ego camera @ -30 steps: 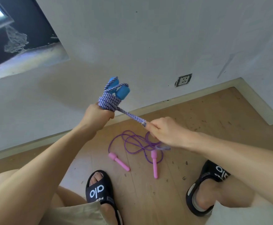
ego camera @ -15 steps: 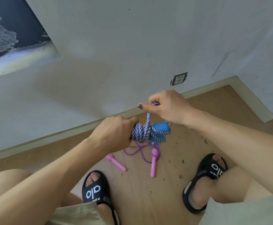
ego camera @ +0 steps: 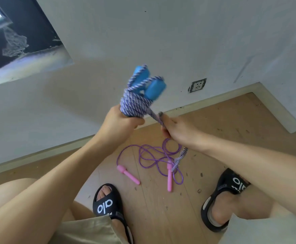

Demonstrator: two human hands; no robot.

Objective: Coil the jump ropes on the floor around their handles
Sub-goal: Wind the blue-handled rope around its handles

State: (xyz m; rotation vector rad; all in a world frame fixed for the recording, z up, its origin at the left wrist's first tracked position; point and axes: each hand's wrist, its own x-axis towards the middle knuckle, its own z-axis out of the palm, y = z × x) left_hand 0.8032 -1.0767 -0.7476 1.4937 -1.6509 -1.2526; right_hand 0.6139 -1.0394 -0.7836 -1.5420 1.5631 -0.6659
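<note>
My left hand (ego camera: pixel 120 123) grips the bottom of two blue handles (ego camera: pixel 154 87) held upright, with a purple-and-white braided rope (ego camera: pixel 135 104) wound several times around them. My right hand (ego camera: pixel 180 132) is shut on the free stretch of that rope just right of the coil; a short tail (ego camera: pixel 179 158) hangs below it. On the wooden floor between my feet lies a second jump rope, a loose thin purple cord (ego camera: pixel 154 155) with two pink handles (ego camera: pixel 128 174), uncoiled.
A white wall with a baseboard (ego camera: pixel 205 101) and a wall socket (ego camera: pixel 197 85) stands just behind the ropes. My feet in black slides (ego camera: pixel 106 205) rest on the wooden floor (ego camera: pixel 161 217) on either side. A dark window recess (ego camera: pixel 11 32) is at upper left.
My left hand has lifted the blue handles back upright from a lowered, tipped position. My right hand has swung from above the coil down to its right, laying another turn of rope.
</note>
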